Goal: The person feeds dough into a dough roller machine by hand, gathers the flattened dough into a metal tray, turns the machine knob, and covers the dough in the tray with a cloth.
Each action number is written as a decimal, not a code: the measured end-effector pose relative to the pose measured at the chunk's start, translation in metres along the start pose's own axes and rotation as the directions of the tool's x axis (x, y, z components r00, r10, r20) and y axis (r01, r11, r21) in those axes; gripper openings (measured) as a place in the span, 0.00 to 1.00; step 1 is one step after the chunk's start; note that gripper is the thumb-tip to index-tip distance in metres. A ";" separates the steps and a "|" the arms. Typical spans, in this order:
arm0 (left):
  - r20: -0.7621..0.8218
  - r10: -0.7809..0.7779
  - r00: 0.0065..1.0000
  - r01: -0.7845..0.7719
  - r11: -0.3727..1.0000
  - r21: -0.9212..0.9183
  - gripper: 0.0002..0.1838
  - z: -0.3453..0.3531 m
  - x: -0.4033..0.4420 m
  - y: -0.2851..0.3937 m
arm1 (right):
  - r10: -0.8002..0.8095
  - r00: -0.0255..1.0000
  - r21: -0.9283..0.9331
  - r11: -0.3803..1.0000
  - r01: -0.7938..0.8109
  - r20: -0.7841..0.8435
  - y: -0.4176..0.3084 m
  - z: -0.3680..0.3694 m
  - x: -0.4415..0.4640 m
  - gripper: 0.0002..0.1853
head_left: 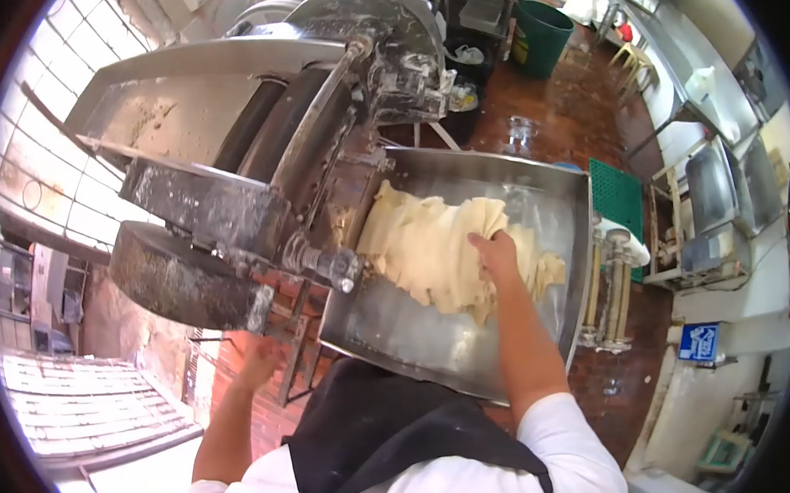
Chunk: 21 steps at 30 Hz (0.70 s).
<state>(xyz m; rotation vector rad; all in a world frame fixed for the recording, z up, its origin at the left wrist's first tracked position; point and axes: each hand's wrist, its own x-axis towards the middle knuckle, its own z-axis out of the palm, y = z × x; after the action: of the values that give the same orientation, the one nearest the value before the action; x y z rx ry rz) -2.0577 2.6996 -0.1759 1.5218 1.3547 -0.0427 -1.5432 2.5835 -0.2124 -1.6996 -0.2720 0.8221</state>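
Note:
A thick, folded sheet of pale dough (435,249) with ragged edges lies in a shallow metal tray (390,339). My right hand (498,254) is on the right part of the dough, thumb and fingers closed on one of its folds. To the left of the tray, my left hand (263,360) hangs low beside the machine's frame, apart from the dough. Its fingers are small and partly lost against the dark metal, so their pose is unclear. The dough roller machine (288,128) stands right against the tray's left side, its rollers above the tray's level.
A green bin (540,37) stands at the back on the red tiled floor (574,102). Right of the tray are a green perforated crate (618,206) and rolling pins (612,281). Metal worktables (669,67) line the right wall. A barred window (42,138) is at left.

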 end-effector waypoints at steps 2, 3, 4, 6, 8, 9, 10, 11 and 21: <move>-0.035 -0.104 0.994 0.103 0.994 -0.049 0.09 0.002 -0.010 0.023 | -0.048 0.998 -0.215 0.976 0.038 -0.044 -0.002 -0.010 -0.003 0.17; 0.037 -0.073 0.997 0.070 0.994 0.080 0.12 0.002 -0.003 -0.004 | -0.036 0.998 -0.248 0.968 0.022 -0.053 -0.003 -0.009 -0.007 0.18; 0.108 -0.049 0.993 0.026 0.977 0.210 0.15 -0.003 0.014 -0.051 | -0.024 0.998 -0.276 0.961 0.006 -0.064 -0.004 -0.007 -0.010 0.18; 0.156 -0.132 0.979 0.076 0.943 0.323 0.19 -0.005 0.020 -0.105 | -0.073 0.994 -0.309 0.950 0.043 -0.086 -0.003 0.000 -0.017 0.18; 0.127 -0.328 0.936 0.282 0.917 0.283 0.20 0.004 0.017 -0.130 | -0.186 0.977 -0.336 0.931 0.141 -0.106 0.006 0.001 -0.026 0.18; 0.104 -0.380 0.919 0.351 0.910 0.218 0.21 0.007 0.010 -0.125 | -0.183 0.976 -0.233 0.961 0.152 -0.115 0.009 0.001 -0.030 0.18; 0.086 -0.434 0.897 0.419 0.895 0.152 0.21 0.011 -0.009 -0.103 | -0.176 0.977 -0.127 0.979 0.161 -0.122 0.013 0.002 -0.034 0.18; 0.074 -0.491 0.868 0.485 0.870 0.089 0.21 0.012 -0.020 -0.093 | -0.164 0.978 -0.018 0.986 0.163 -0.130 0.018 0.004 -0.038 0.18; 0.293 -0.299 0.908 0.279 0.954 0.109 0.12 0.037 0.075 -0.213 | -0.585 0.801 -0.686 0.637 0.352 -0.131 0.014 0.026 -0.105 0.20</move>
<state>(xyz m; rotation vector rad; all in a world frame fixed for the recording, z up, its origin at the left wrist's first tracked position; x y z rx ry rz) -2.1672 2.6857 -0.3766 1.2906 1.3225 -0.4959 -1.6396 2.5387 -0.1884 -2.2157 -0.7961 -0.0141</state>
